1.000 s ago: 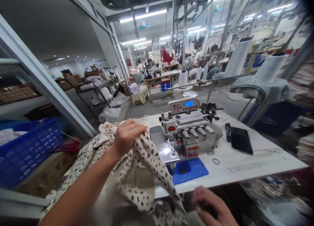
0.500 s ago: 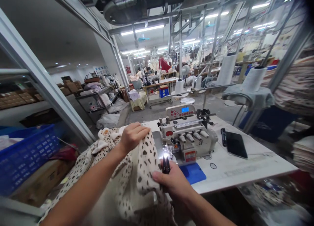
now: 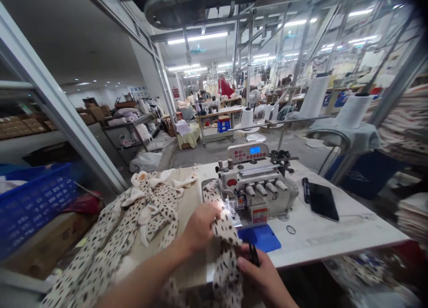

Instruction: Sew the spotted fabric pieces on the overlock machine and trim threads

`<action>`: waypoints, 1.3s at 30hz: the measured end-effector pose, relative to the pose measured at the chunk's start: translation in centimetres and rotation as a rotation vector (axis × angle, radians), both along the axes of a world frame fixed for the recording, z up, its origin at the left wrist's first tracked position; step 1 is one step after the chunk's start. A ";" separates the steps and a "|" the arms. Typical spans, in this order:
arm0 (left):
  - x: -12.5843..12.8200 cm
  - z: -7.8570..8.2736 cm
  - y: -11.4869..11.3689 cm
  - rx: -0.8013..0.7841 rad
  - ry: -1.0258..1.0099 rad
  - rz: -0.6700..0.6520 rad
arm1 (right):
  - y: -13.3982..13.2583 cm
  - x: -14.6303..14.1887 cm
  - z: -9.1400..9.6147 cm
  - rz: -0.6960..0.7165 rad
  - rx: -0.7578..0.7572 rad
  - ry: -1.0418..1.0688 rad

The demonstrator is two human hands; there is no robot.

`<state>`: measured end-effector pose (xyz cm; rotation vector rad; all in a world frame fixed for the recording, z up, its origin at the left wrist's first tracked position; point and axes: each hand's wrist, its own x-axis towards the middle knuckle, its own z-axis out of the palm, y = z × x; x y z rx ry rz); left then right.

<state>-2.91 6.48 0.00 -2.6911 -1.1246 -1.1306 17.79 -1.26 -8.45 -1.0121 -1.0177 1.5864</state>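
Observation:
My left hand (image 3: pixel 199 227) is closed on a strip of cream fabric with dark spots (image 3: pixel 223 236), holding it at the lit needle area of the grey overlock sewing machine (image 3: pixel 256 187). My right hand (image 3: pixel 262 274) is below it at the table's front edge, pinching the same fabric and gripping small black thread snips (image 3: pixel 253 255) that point upward. More of the spotted fabric (image 3: pixel 147 205) lies heaped on the left part of the white table (image 3: pixel 334 232).
A black phone (image 3: pixel 321 201) and a small black ring (image 3: pixel 290 229) lie on the table right of the machine. A blue crate (image 3: pixel 33 205) stands at left over a cardboard box. Thread cones and a rack rise behind; stacked cloth sits at right.
My left hand came down from the fabric heap to the machine's needle area with a strip of fabric. My right hand with the snips dropped lower, toward the table edge.

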 end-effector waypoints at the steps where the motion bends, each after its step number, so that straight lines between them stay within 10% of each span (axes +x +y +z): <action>1: 0.2 -0.2 -0.8 -0.015 -0.007 -0.022 | 0.7 -0.4 0.5 -0.007 0.035 -0.035; 6: 0.2 0.1 -3.4 -0.048 -0.012 -0.132 | 3.0 -1.8 1.7 -0.201 0.162 -0.279; 12: -0.2 1.2 -3.7 -0.172 0.054 -0.249 | 2.1 -2.6 1.0 -0.096 0.137 -0.135; 22: -0.5 1.8 -0.7 -0.149 0.246 0.264 | 3.1 -0.5 1.9 0.207 0.277 -0.168; 32: 0.5 0.3 -3.6 -0.032 0.203 -0.083 | 4.6 -1.9 -0.4 0.055 0.439 -0.211; 39: 2.2 -0.2 -3.8 0.001 0.146 -0.082 | 3.7 -0.8 -1.3 -0.023 0.308 -0.069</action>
